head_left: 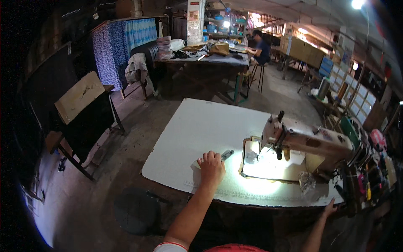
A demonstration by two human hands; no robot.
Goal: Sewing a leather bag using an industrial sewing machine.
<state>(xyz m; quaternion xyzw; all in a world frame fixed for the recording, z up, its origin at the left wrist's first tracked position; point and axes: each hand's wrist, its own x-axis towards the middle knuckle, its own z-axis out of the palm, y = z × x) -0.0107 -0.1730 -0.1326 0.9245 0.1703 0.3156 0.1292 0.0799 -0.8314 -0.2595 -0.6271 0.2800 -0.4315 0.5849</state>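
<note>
My left hand (pixel 212 166) lies palm down on the white sewing table (pixel 197 130), left of the sewing machine (pixel 304 136). Its fingers curl around a small dark grey tool (pixel 227 155), whose end sticks out to the right; its exact kind is too small to make out. My right hand (pixel 331 208) is at the table's front right edge, below the machine's right end. Its fingers are small and dim here, so what they grip, if anything, is unclear. A bright lamp lights the needle area and metal bed plate.
Crumpled clear plastic (pixel 307 181) lies by the machine's base. Tools and thread crowd a rack (pixel 369 176) at right. A round black stool (pixel 136 210) stands front left, beside a wooden stand (pixel 79 96). A person (pixel 261 48) sits at a cluttered far table (pixel 201 61).
</note>
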